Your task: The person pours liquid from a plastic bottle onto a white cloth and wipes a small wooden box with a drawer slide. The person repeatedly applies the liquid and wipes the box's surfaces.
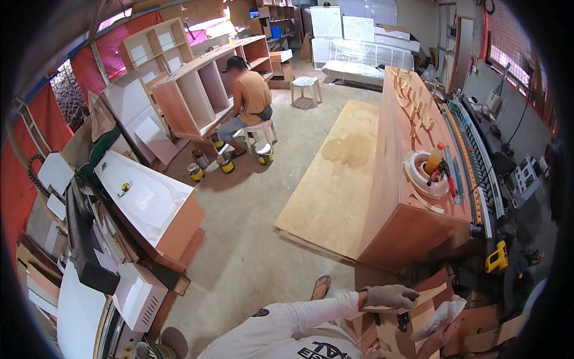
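Note:
My left hand (pixel 388 296), in a grey glove, reaches out at the lower right. Its fingers bend over a thin light-brown wooden strip (pixel 431 295) and look closed on it. Below the strip are several wooden offcuts (pixel 391 335), with a small dark object (pixel 403 322) among them. To the right, a pale glove-like shape (pixel 439 317) lies against the wood, seemingly my right hand; its fingers cannot be made out, nor whether it holds anything.
A reddish wooden cabinet (pixel 388 233) bears curled strips, tape rolls (pixel 427 179) and pliers. Plywood (pixel 335 161) lies beside it. A yellow power tool (pixel 496 257) is at right. Another person (pixel 250 93) sits by an open cabinet (pixel 191 102), near paint cans (pixel 226 164). A white-lined box (pixel 146 191) stands left.

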Available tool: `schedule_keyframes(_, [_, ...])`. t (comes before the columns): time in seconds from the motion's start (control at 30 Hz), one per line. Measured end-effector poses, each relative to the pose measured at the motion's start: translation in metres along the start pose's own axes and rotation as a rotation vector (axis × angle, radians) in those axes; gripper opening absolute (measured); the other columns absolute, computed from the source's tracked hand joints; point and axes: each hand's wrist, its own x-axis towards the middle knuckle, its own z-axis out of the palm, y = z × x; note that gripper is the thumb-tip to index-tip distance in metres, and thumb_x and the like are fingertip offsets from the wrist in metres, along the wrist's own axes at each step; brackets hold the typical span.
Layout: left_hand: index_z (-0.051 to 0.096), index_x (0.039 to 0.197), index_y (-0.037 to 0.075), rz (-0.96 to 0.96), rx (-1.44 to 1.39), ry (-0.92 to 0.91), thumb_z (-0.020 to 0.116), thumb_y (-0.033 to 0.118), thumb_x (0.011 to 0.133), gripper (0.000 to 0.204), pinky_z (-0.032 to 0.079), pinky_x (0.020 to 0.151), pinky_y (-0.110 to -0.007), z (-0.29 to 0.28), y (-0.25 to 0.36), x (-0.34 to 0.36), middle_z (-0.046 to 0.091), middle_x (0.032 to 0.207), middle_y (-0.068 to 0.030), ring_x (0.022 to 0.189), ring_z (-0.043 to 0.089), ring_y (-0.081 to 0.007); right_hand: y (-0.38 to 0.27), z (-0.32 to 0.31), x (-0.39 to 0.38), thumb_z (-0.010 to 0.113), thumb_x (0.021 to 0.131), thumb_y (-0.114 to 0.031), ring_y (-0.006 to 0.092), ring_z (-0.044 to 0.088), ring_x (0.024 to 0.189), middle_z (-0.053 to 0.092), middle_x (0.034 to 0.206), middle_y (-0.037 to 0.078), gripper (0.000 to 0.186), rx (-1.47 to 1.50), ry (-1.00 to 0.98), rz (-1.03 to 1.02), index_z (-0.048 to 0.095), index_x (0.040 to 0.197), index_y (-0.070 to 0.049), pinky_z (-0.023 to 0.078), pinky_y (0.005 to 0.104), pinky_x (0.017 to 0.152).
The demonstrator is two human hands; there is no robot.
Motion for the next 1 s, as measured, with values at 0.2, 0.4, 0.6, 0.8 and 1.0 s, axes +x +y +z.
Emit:
schedule_keyframes(0.2, [0.049, 0.140, -0.006, 0.220, 0.917, 0.267, 0.067, 0.024, 0.087, 0.064, 0.055, 0.085, -0.050, 0.047, -0.034, 0.078, 0.068, 0.113, -0.0280, 0.099, 0.068, -0.0441, 0.014, -0.015, -0.035, 0.062, 0.095, -0.024, 0.0482, 0.057, 0.111, 0.059, 0.136, 0.027, 0.051, -0.282, -0.500, -0.761, 0.056, 0.138, 0.002, 0.045, 0.0633, 0.100])
schedule_keyframes(0.4, [0.040, 0.147, -0.006, 0.256, 0.815, 0.331, 0.062, 0.021, 0.094, 0.064, 0.056, 0.078, -0.052, 0.056, -0.051, 0.101, 0.069, 0.103, -0.0295, 0.089, 0.070, -0.0454, -0.011, -0.006, -0.104, 0.056, 0.095, -0.026, 0.0554, 0.044, 0.135, 0.049, 0.146, 0.034, 0.059, -0.962, -0.478, -0.648, 0.050, 0.144, 0.006, 0.033, 0.0626, 0.115])
schedule_keyframes(0.6, [0.042, 0.147, -0.009, 0.144, 0.711, 0.217, 0.057, 0.025, 0.099, 0.060, 0.054, 0.091, -0.047, 0.056, -0.027, 0.091, 0.065, 0.123, -0.0320, 0.107, 0.067, -0.0439, -0.004, 0.002, -0.097, 0.053, 0.092, -0.031, 0.0517, 0.036, 0.144, 0.043, 0.154, 0.030, 0.069, -1.084, -0.513, -0.484, 0.046, 0.147, 0.008, 0.028, 0.0589, 0.120])
schedule_keyframes(0.8, [0.056, 0.131, -0.008, 0.213, 0.580, 0.382, 0.058, 0.029, 0.099, 0.048, 0.056, 0.084, -0.049, 0.056, -0.054, 0.098, 0.071, 0.103, -0.0287, 0.096, 0.070, -0.0442, -0.021, 0.013, -0.070, 0.053, 0.095, -0.031, 0.0480, 0.037, 0.145, 0.044, 0.155, 0.028, 0.067, -0.908, -0.507, -0.628, 0.045, 0.148, 0.009, 0.027, 0.0561, 0.122])
schedule_keyframes(1.0, [0.065, 0.110, -0.002, 0.154, 0.885, 0.401, 0.061, 0.026, 0.094, 0.032, 0.056, 0.069, -0.052, 0.062, -0.041, 0.101, 0.071, 0.082, -0.0256, 0.078, 0.072, -0.0434, -0.045, 0.026, -0.057, 0.057, 0.096, -0.035, 0.0482, 0.041, 0.141, 0.048, 0.152, 0.026, 0.065, -1.051, -0.521, -0.559, 0.050, 0.147, 0.004, 0.032, 0.0561, 0.119])
